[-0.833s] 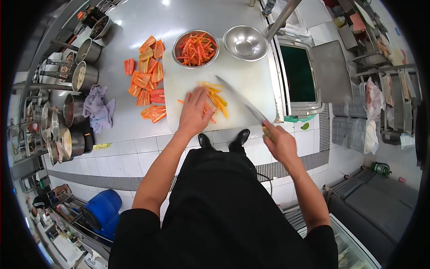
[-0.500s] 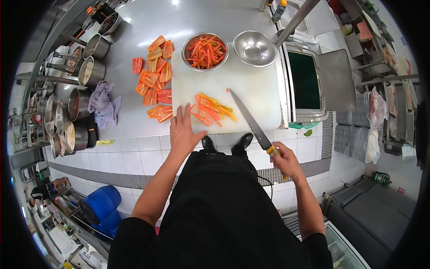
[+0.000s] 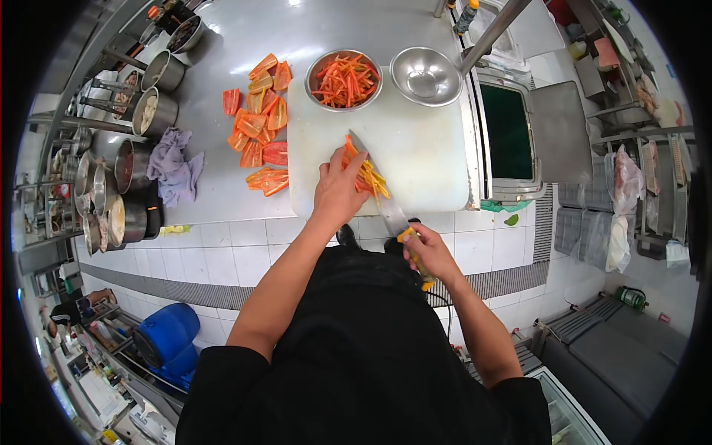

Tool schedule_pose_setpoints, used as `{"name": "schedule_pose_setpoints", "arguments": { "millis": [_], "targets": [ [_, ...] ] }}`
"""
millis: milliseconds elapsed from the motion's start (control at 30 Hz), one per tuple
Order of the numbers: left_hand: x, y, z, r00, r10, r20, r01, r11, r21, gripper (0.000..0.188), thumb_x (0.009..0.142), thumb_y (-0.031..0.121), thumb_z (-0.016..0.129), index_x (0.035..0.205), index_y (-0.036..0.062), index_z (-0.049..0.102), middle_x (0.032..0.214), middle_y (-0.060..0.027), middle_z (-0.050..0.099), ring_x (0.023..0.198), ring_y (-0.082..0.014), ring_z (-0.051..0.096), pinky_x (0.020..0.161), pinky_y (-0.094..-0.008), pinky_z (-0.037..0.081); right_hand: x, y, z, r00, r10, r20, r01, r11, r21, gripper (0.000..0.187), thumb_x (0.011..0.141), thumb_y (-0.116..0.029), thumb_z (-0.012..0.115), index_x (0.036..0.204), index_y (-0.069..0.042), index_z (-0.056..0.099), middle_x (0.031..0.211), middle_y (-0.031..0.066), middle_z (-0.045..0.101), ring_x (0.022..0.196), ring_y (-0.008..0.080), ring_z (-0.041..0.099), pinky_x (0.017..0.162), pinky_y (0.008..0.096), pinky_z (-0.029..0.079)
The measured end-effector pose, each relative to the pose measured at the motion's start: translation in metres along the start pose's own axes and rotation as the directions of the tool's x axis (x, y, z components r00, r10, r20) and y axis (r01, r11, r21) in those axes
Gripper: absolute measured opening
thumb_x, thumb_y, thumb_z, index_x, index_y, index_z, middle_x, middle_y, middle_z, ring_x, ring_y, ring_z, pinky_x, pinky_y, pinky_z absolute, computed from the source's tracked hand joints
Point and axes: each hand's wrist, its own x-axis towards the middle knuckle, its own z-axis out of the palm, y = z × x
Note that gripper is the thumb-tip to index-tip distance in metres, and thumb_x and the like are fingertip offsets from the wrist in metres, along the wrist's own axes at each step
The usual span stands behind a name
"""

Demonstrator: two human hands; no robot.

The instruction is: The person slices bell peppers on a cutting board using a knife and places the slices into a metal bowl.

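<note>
My left hand (image 3: pixel 341 185) is over the white cutting board (image 3: pixel 430 163), its fingers bent around a small pile of orange and yellow pepper strips (image 3: pixel 374 180). In my right hand (image 3: pixel 429 254) is the yellow handle of a knife (image 3: pixel 394 215). Its blade lies along the right side of the strips, tip pointing away from me, and the pile partly hides it. Beyond my hands, a metal bowl heaped with red-orange strips (image 3: pixel 345 81) stands on the board's far edge. To its right sits an empty metal bowl (image 3: pixel 426 76). Flat pepper pieces (image 3: pixel 256 126) lie left of the board.
A crumpled purple cloth (image 3: pixel 174 167) lies on the steel table (image 3: pixel 222 170), beside several pots (image 3: pixel 154 111) along the left. Right of the board is an open-lidded bin with a dark green inside (image 3: pixel 506 130). A blue barrel (image 3: pixel 169 334) stands at lower left; another person (image 3: pixel 74 311) is beyond it.
My left hand has moved from the board's near left edge onto the pepper strips. The knife has come left and turned so its blade lies against the pile, which is now more bunched.
</note>
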Motion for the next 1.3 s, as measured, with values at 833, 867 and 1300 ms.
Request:
{"name": "schedule_pose_setpoints", "arguments": {
  "millis": [833, 867, 1300],
  "targets": [
    [0.121, -0.016, -0.063, 0.905, -0.152, -0.398, -0.144, 0.770, -0.621, 0.040, 0.080, 0.008, 0.073, 0.120, 0.0038, 0.074, 0.120, -0.0178, 0.071, 0.099, -0.0287, 0.072, 0.093, -0.0366, 0.055, 0.050, -0.178, 0.038, 0.964, -0.252, -0.081, 0.196, 0.885, -0.423, 0.033, 0.102, -0.026, 0.063, 0.125, -0.003, 0.064, 0.071, 0.0033, 0.060, 0.049, 0.0079, 0.053, 0.047, 0.0265, 0.045],
    [0.137, -0.016, -0.065, 0.928, -0.168, -0.332, -0.089, 0.766, -0.637, 0.041, 0.080, 0.011, 0.073, 0.120, 0.0041, 0.074, 0.114, -0.0180, 0.073, 0.096, -0.0291, 0.073, 0.091, -0.0364, 0.056, 0.059, -0.187, 0.033, 0.962, -0.258, -0.089, 0.198, 0.884, -0.423, 0.033, 0.102, -0.026, 0.063, 0.125, -0.003, 0.064, 0.071, 0.0033, 0.060, 0.049, 0.0079, 0.053, 0.047, 0.0265, 0.045],
    [0.158, -0.020, -0.121, 0.976, 0.024, -0.217, -0.062, 0.983, -0.170, 0.051, 0.090, 0.005, 0.055, 0.140, 0.0104, 0.065, 0.105, -0.0146, 0.074, 0.088, -0.0258, 0.070, 0.083, -0.0377, 0.055, 0.074, -0.209, -0.001, 0.795, -0.588, -0.153, 0.205, 0.496, -0.844, 0.038, 0.096, -0.032, 0.065, 0.123, -0.005, 0.067, 0.090, 0.0186, 0.074, 0.083, 0.0386, 0.071, 0.077, 0.0459, 0.055]
  ]
}}
